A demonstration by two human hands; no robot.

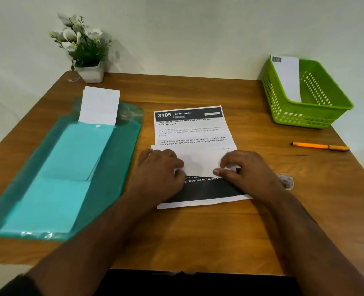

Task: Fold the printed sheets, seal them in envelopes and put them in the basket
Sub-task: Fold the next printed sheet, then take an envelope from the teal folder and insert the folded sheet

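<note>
A printed sheet [192, 133] with a dark header lies in the middle of the wooden table [198, 231]. A white flap of it is folded over its middle, with a dark printed band showing below. My left hand [162, 169] presses the flap's left side. At the flap's right side my right hand [247, 169] pinches its lower edge with the fingertips. White envelopes [99, 105] stick out of a teal plastic folder [70, 174] at the left. The green basket [317, 112] stands at the back right, one sealed envelope [289, 80] leaning inside it.
An orange pen [319, 146] lies at the right, near the table's edge. A potted white-flower plant [85, 50] stands at the back left against the wall. A small clear round thing [286, 181] lies beside my right wrist.
</note>
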